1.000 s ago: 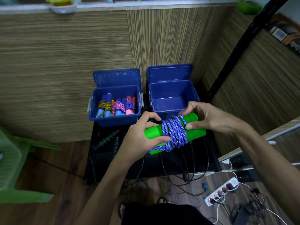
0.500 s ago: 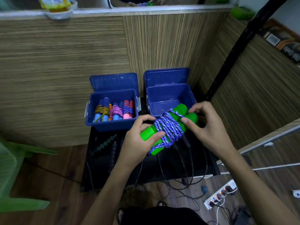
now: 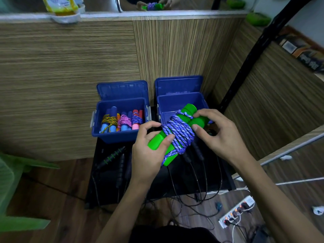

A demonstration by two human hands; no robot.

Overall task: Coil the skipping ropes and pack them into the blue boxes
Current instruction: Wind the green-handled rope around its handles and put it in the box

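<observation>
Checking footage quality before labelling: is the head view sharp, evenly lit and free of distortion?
Head view: green-handled rope and both hands sharp; wide-angle bending curves the counter edge and black pole; black table lies dim, so the black ropes on it are hard to read.

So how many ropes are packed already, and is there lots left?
Done: three coiled ropes sit in the left box. In hand: both hands, left hand and right hand, hold the green-handled rope over the empty right box. Left: black ropes lie loose below.

Green handles (image 3: 158, 142) partly hidden by purple cord (image 3: 178, 132).
</observation>
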